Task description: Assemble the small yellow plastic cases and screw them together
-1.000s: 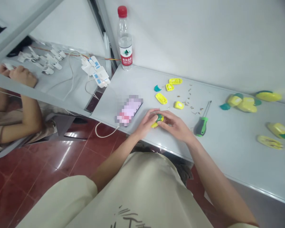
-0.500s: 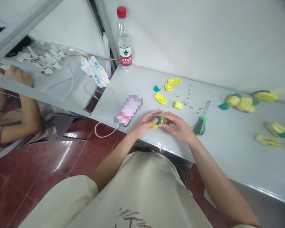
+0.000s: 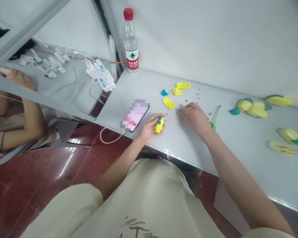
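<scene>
My left hand (image 3: 151,128) is closed around a small yellow and green plastic piece (image 3: 159,124), held upright above the table's front edge. My right hand (image 3: 195,119) reaches down to the tabletop, its fingertips close together. A yellow plastic part (image 3: 185,111) shows between its fingers, mostly covered by them. Whether the fingers pinch that part or some tiny item beside it is hidden. Just beyond lie a yellow shell half (image 3: 168,103), a small yellow part (image 3: 177,91), another yellow shell (image 3: 183,85) and a teal cap (image 3: 164,92).
Small screws (image 3: 198,98) are scattered behind my right hand. A screwdriver (image 3: 215,120) lies partly under my right forearm. A phone (image 3: 139,115) with a cable lies left, a water bottle (image 3: 132,49) behind it. Yellow-green pieces (image 3: 257,109) sit right. Another person's hand (image 3: 21,78) is at far left.
My right hand has left the yellow and green piece and moved right and forward to the yellow part on the table. My left hand keeps the piece, now turned more upright.
</scene>
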A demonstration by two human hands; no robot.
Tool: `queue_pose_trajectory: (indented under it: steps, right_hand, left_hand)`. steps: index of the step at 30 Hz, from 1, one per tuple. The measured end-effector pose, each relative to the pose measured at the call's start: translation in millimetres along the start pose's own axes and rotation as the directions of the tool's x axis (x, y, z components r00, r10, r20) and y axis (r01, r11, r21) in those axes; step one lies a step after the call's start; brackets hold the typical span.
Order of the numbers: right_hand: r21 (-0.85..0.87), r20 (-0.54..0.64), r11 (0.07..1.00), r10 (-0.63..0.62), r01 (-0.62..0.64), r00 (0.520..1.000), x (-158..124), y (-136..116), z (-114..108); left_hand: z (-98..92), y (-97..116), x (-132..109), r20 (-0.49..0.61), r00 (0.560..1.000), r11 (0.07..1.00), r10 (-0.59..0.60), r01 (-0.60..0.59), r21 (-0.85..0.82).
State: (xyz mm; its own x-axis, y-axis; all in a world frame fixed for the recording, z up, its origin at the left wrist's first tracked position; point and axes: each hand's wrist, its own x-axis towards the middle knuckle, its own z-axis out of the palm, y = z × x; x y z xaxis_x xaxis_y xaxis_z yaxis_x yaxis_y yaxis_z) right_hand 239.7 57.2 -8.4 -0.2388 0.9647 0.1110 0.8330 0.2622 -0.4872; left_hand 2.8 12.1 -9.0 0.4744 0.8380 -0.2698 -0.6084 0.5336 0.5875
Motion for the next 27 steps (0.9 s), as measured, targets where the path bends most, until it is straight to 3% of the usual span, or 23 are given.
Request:
queue_pose_trajectory:
  steps: [3,6,10,13,15,20,27]
  right_hand:
    - [0.008,0.028,0.998,-0.063,0.063,0.998,5.8,-5.8,5.0]
    - [0.086,0.038,0.995,-0.044,0.04,0.998,8.5,-10.8,-5.3]
    - [0.085,-0.104,0.986,0.153,-0.144,0.983,2.8,1.5,-46.3]
    - [0.043,-0.14,0.957,0.289,-0.286,0.947,-11.1,22.6,-74.6]
    - [0.025,-0.131,0.939,0.343,-0.343,0.93,-22.2,36.5,-82.1]
    - [0.018,-0.066,0.918,0.397,-0.397,0.915,-36.2,59.1,-70.4]
    - [0.002,-0.051,0.967,0.256,-0.256,0.965,-11.7,62.9,-49.3]
  left_hand:
    - [0.4,0.6,0.1,-0.014,1.0,1.0,-0.002,0.002,-0.022]
    - [2.6,1.1,-0.9,-0.033,0.999,1.0,0.01,-0.01,-0.011]
    - [5.3,-0.7,-2.0,-0.054,0.998,0.999,0.041,-0.041,0.014]
    - [5.6,-2.8,-1.3,-0.064,0.996,0.997,0.069,-0.068,0.029]
    - [5.5,-3.1,-0.2,-0.063,0.996,0.997,0.063,-0.061,0.038]
    - [5.7,0.0,2.7,-0.094,0.995,0.999,0.024,-0.021,0.03]
    - [4.5,-2.5,4.0,-0.151,0.986,0.997,0.067,-0.062,0.036]
